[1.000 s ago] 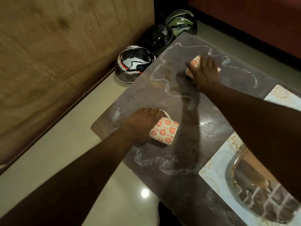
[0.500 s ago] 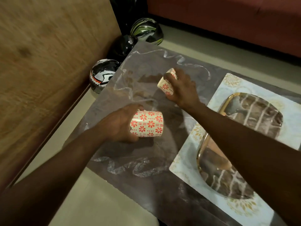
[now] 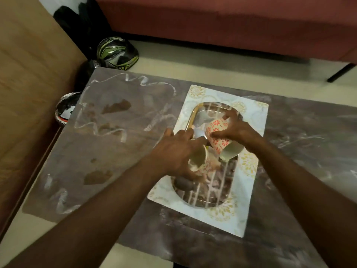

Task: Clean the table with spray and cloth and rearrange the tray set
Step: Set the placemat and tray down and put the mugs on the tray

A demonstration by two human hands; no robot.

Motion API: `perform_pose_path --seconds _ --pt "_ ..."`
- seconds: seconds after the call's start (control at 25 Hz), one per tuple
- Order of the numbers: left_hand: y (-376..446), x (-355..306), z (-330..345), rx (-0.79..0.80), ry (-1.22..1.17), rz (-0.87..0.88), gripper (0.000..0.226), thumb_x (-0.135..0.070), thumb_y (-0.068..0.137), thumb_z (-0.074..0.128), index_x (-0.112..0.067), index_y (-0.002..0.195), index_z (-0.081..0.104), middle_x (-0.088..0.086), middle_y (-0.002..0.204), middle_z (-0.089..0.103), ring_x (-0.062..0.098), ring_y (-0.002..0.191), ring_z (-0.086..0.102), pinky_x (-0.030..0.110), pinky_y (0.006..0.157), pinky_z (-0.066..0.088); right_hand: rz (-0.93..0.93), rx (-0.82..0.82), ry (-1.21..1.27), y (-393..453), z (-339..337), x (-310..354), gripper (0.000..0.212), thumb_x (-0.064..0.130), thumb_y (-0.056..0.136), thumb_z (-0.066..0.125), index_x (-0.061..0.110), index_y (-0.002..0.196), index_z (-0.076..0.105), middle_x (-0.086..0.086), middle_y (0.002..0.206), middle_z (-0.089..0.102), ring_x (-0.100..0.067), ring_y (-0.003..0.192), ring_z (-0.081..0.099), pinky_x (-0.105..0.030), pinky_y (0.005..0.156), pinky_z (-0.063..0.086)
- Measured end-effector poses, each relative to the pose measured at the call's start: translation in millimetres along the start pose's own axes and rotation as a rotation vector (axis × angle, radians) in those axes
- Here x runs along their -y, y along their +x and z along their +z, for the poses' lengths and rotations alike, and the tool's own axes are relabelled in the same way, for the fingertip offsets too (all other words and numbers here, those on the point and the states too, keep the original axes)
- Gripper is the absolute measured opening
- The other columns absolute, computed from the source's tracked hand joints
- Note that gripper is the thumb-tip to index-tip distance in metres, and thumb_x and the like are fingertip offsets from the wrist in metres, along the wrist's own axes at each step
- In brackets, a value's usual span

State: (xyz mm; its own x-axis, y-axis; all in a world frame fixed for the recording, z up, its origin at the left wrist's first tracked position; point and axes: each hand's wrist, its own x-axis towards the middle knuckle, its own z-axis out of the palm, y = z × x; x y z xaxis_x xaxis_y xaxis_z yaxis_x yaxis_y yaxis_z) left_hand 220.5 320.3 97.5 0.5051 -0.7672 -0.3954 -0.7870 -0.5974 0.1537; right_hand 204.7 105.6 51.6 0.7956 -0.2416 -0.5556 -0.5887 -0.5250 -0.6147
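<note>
both hands hang over the tray (image 3: 194,115), which sits on a pale flowered mat (image 3: 257,144) on the table (image 3: 119,151). the left hand (image 3: 173,153) curls round one cup (image 3: 200,161), tilted so its pale inside faces the camera, low over the near half of the tray. the right hand (image 3: 234,129) grips a second cup (image 3: 220,136) with red flowers, tipped with its mouth down and toward the person, just beside the first. whether either cup touches the tray cannot be told. out beyond the left hand, two helmets (image 3: 117,53) lie on the floor by the table's far corner.
</note>
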Motion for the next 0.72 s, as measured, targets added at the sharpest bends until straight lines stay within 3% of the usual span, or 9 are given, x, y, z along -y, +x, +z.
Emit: perform_pose_path --seconds 0.12,0.28,0.32,0.4,0.52,0.6,0.68,0.72 --pt "27 -28 10 0.082 0.145 0.041 0.101 -0.067 0.067 0.073 -0.031 0.149 0.026 0.01 0.144 0.038 0.029 0.131 0.042 0.044 0.109 0.026 -0.056 0.167 -0.298 26 -22 8 0.072 0.038 0.066 0.083 0.018 0.125 0.047 0.0 0.112 0.053 -0.023 0.096 0.052 -0.031 0.075 0.042" --pt "39 -48 27 0.149 0.229 0.087 0.098 -0.063 0.067 0.074 -0.029 0.147 0.029 0.012 0.149 0.034 0.031 0.137 0.035 0.045 0.114 0.021 -0.071 0.218 -0.895 48 -18 40 0.07 0.05 0.056 0.084 0.02 0.113 0.054 0.0 0.11 0.056 -0.027 0.105 0.057 -0.039 0.084 0.048" --pt "40 -50 29 0.149 0.248 0.095 0.097 -0.062 0.069 0.074 -0.029 0.147 0.027 0.013 0.151 0.032 0.032 0.138 0.034 0.046 0.114 0.021 -0.082 0.219 -1.04 49 -13 48 0.063 0.047 0.06 0.084 0.023 0.109 0.053 -0.002 0.113 0.055 -0.029 0.11 0.056 -0.044 0.089 0.048" --pt "41 -52 34 0.129 0.269 0.11 0.097 -0.059 0.07 0.074 -0.031 0.149 0.024 0.015 0.153 0.029 0.033 0.14 0.032 0.048 0.115 0.019 -0.108 0.2 -1.263 48 -3 59 0.063 0.039 0.074 0.077 0.022 0.128 0.05 -0.005 0.132 0.05 -0.033 0.122 0.049 -0.048 0.095 0.043" --pt "38 -50 45 0.08 0.156 0.101 0.094 -0.06 0.072 0.073 -0.034 0.15 0.028 0.012 0.153 0.033 0.031 0.142 0.03 0.051 0.117 0.015 -0.233 0.168 -1.419 47 22 61 0.044 0.03 0.093 0.052 0.016 0.135 0.045 -0.008 0.141 0.044 -0.033 0.131 0.037 -0.051 0.104 0.032" --pt "32 -40 44 -0.069 -0.194 0.069 0.073 -0.058 0.075 0.07 -0.032 0.139 0.05 0.004 0.14 0.05 0.025 0.135 0.04 0.052 0.115 0.023 -0.322 0.132 -1.386 54 32 58 0.035 0.029 0.095 0.047 0.019 0.128 0.051 -0.007 0.136 0.05 -0.031 0.129 0.04 -0.048 0.107 0.025" --pt "29 -18 43 -0.446 -0.576 -0.066 0.035 -0.043 0.083 0.068 -0.023 0.111 0.07 -0.002 0.111 0.067 0.019 0.11 0.058 0.047 0.099 0.042 -0.415 0.025 -1.078 60 30 48 0.026 0.027 0.092 0.052 0.024 0.117 0.059 -0.005 0.124 0.059 -0.027 0.12 0.048 -0.043 0.104 0.023" --pt "29 -3 46 -0.622 -0.702 -0.19 0.019 -0.032 0.086 0.066 -0.018 0.098 0.072 -0.003 0.099 0.069 0.018 0.095 0.062 0.044 0.088 0.049 -0.48 -0.081 -0.845 59 24 40 0.024 0.024 0.09 0.055 0.024 0.113 0.061 -0.004 0.12 0.061 -0.027 0.115 0.052 -0.041 0.101 0.027"
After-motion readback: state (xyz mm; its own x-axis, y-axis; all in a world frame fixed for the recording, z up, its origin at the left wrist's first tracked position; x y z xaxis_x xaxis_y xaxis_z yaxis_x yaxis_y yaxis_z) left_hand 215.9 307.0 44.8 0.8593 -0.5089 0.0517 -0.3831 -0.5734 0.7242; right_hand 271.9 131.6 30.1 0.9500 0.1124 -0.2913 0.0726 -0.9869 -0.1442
